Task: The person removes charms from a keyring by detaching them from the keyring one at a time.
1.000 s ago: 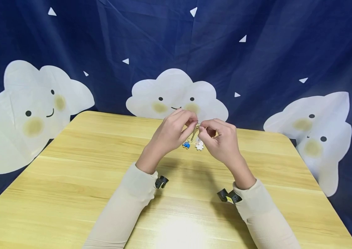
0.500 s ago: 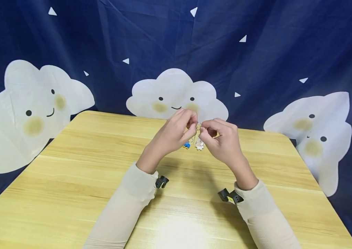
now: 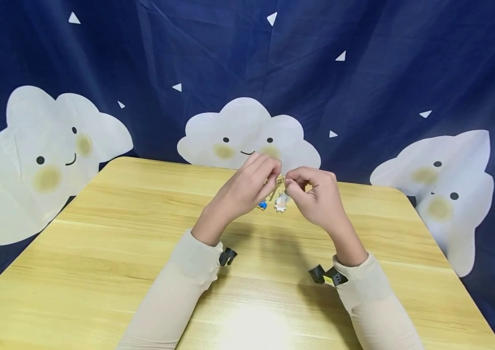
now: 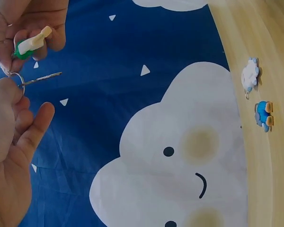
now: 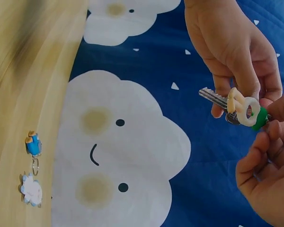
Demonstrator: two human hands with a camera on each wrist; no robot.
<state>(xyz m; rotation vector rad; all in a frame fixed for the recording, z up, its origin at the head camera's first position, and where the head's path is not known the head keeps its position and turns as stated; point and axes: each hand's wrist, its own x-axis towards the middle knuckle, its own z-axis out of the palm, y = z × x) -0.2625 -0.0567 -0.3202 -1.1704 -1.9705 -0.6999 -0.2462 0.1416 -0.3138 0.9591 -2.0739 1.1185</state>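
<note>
My left hand (image 3: 245, 187) pinches a metal key ring (image 4: 22, 85) that carries a toothed key (image 5: 212, 98). Opposite it, my right hand (image 3: 317, 197) has thumb and fingertips closed on the top end of a small figure keychain (image 5: 248, 111), green at one end with white and cream parts. Both hands meet close together above the table, fingertips at the ring. Where ring and keychain come together is mostly covered by fingers. Below them on the table lie a white flower-shaped keychain (image 4: 250, 74) and a blue figure keychain (image 4: 263, 113), each near a small ring.
The pale wooden table (image 3: 142, 233) stretches around and below the hands. Behind its far edge hangs a dark blue curtain (image 3: 230, 58) printed with white smiling clouds. A black wrist camera (image 3: 328, 275) sits at the right cuff.
My right hand has shifted slightly to the right, widening the gap between the fingertips. The left hand stays almost in place, and the keychains on the table have not moved.
</note>
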